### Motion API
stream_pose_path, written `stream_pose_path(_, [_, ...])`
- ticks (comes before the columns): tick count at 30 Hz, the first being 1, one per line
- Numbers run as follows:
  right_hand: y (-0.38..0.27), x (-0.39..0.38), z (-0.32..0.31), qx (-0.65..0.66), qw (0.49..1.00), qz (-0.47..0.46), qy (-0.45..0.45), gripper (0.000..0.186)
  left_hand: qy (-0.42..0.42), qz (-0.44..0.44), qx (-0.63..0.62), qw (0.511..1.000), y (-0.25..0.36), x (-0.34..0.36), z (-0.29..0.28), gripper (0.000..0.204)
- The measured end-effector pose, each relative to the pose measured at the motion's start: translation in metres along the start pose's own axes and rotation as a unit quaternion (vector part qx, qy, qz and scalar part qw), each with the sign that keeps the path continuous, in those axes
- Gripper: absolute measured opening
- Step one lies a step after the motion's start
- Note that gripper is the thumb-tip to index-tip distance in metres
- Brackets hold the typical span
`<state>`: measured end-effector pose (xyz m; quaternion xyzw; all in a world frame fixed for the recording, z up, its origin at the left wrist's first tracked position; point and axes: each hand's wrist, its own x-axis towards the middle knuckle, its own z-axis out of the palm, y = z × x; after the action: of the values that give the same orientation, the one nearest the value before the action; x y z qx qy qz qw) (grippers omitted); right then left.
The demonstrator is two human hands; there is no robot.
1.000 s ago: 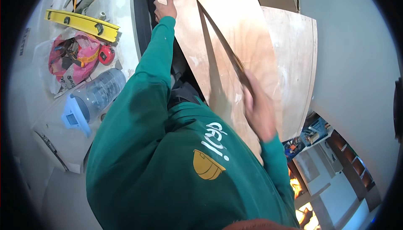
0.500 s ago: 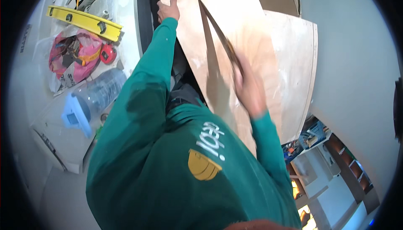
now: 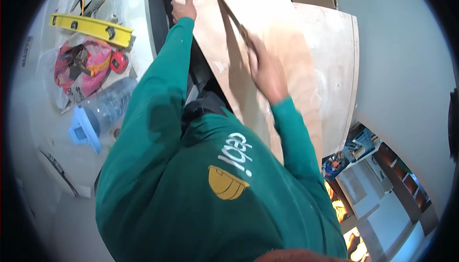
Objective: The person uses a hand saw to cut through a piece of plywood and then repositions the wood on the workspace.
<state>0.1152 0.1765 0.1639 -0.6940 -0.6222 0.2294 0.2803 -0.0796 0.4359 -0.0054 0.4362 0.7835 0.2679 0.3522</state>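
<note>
- My left hand [image 3: 184, 8] grips the left edge of the front plywood sheet [image 3: 215, 47], steadying it upright.
- My right hand [image 3: 265, 68], blurred, lies on the next sheet [image 3: 272, 28]; its grip I cannot tell.
- A yellow level [image 3: 91, 27] lies left.

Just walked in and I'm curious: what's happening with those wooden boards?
A person in a green sweatshirt is handling large plywood sheets. The left hand grips one sheet's edge, and the right hand rests flat on its face. Off to the left lie a yellow spirit level and a clear water jug.
</note>
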Motion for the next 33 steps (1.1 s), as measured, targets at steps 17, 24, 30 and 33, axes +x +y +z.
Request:
stream_pose_path(17, [-0.011, 0.006, 0.0, 0.222, 0.964, 0.149, 0.002, 0.052, 0.011, 0.114, 0.148, 0.982, -0.052, 0.118, 0.055, 0.076])
stream_pose_path(24, [-0.047, -0.12, -0.086, 0.065, 0.989, 0.127, -0.047, 0.05, 0.058, -0.007, 0.099, 0.993, -0.023, 0.056, 0.029, 0.101])
stream_pose_path(30, [0.012, 0.056, 0.041, 0.08, 0.993, 0.083, -0.007, 0.045, 0.09, -0.011, 0.164, 0.982, -0.006, 0.047, 0.028, 0.085])
stream_pose_path(33, [0.012, 0.044, 0.053, 0.17, 0.981, 0.091, 0.015, 0.043, 0.036, 0.073, 0.183, 0.98, -0.001, 0.053, 0.033, 0.091])
